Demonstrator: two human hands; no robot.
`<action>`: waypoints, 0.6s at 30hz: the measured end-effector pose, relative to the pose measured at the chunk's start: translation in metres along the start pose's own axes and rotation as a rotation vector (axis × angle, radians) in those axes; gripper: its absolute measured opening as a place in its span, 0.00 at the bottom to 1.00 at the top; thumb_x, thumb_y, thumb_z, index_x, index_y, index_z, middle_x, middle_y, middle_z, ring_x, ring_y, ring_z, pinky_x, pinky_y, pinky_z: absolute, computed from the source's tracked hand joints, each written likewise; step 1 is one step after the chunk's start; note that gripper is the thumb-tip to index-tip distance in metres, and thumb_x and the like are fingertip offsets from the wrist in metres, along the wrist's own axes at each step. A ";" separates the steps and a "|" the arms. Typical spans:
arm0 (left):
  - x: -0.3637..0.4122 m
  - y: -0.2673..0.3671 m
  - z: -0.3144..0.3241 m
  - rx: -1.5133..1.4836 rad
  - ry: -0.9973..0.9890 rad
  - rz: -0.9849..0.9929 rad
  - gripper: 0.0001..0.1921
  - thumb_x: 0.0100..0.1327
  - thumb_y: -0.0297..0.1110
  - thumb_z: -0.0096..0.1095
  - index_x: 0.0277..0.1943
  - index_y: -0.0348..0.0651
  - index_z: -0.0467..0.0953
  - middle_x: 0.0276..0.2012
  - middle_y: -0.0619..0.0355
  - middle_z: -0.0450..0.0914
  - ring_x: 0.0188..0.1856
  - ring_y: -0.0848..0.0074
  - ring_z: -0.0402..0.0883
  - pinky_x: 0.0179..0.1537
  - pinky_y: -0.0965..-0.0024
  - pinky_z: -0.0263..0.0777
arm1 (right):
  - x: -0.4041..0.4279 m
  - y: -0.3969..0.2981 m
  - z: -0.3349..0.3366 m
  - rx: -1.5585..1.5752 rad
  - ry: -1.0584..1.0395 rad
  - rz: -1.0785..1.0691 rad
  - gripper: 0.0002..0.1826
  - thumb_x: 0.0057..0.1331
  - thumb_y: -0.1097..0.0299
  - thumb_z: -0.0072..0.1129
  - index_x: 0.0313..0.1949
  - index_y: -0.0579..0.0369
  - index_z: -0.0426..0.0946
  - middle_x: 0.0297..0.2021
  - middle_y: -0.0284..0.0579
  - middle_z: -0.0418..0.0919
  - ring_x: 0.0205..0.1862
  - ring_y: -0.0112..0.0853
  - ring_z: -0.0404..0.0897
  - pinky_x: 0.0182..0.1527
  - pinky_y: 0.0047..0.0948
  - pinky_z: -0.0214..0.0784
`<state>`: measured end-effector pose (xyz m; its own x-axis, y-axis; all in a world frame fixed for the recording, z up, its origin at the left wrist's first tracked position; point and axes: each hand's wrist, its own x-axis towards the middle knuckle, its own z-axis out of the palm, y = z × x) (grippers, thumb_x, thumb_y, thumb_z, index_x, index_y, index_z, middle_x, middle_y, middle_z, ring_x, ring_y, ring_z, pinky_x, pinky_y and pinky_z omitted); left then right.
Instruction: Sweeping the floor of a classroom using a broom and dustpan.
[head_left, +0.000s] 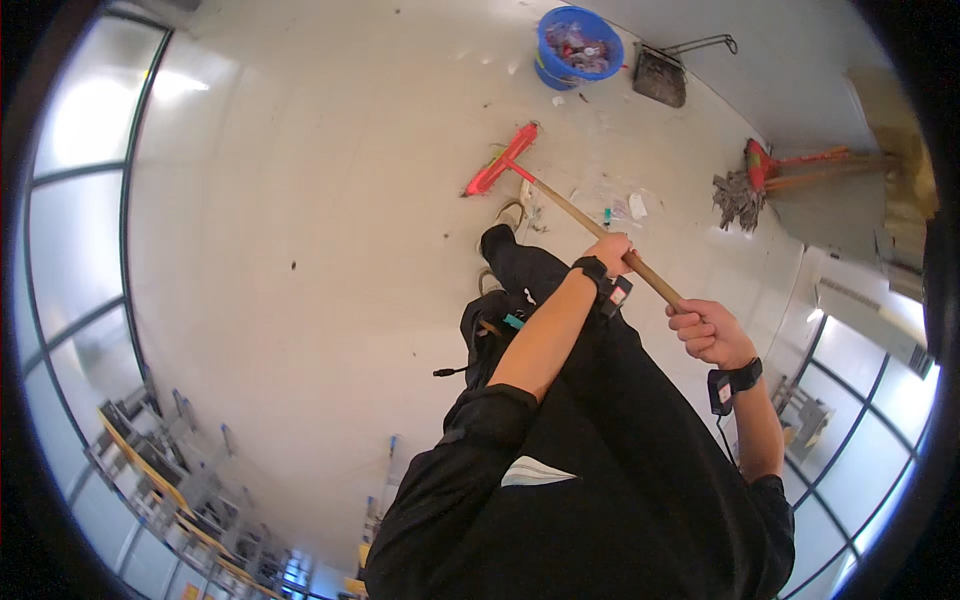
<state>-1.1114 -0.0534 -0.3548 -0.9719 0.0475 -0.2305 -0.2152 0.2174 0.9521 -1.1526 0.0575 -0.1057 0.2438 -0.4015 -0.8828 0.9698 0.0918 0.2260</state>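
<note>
Both of my hands grip the wooden handle of a broom with a red head (501, 160). My left hand (612, 253) is closed round the middle of the handle, and my right hand (703, 330) holds it close to its upper end. The broom head rests on the pale floor (337, 187) beyond my shoes, with dust and hair along its edge. Right of the head lie scattered litter, a piece of white paper (637, 205), clear plastic film and a small green item (607, 216). Each wrist bears a black strap with a small device.
A blue bucket (541, 66) holding rubbish and a dustpan (660, 78) with a wire handle stand by the wall. A grey mop (738, 199) and another red broom (759, 163) lean at the right. Stacked chairs or desks (172, 480) stand at the lower left beside framed windows.
</note>
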 end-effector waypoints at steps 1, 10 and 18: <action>0.004 0.009 -0.003 0.102 -0.033 0.030 0.06 0.42 0.26 0.62 0.26 0.39 0.74 0.25 0.54 0.76 0.30 0.69 0.77 0.31 0.73 0.69 | -0.003 -0.004 -0.004 0.017 -0.011 -0.010 0.08 0.64 0.68 0.36 0.33 0.60 0.61 0.15 0.28 0.55 0.10 0.12 0.51 0.07 0.10 0.42; 0.034 -0.015 -0.060 -0.645 0.193 -0.305 0.04 0.53 0.26 0.49 0.31 0.36 0.66 0.27 0.50 0.72 0.29 0.66 0.74 0.31 0.68 0.69 | 0.063 -0.047 -0.007 0.355 -0.356 0.036 0.08 0.65 0.70 0.33 0.35 0.62 0.59 0.16 0.29 0.52 0.10 0.15 0.50 0.10 0.15 0.42; 0.078 -0.027 -0.055 -1.352 0.154 -0.972 0.06 0.57 0.22 0.37 0.37 0.31 0.59 0.27 0.45 0.71 0.26 0.63 0.74 0.26 0.64 0.72 | 0.072 -0.053 -0.014 0.554 -0.376 -0.053 0.06 0.63 0.71 0.36 0.34 0.62 0.59 0.15 0.29 0.54 0.10 0.15 0.52 0.10 0.15 0.42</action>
<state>-1.1862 -0.1089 -0.3874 -0.4184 0.3014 -0.8568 -0.5447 -0.8381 -0.0288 -1.1858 0.0362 -0.1868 0.0790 -0.6916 -0.7179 0.8079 -0.3775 0.4525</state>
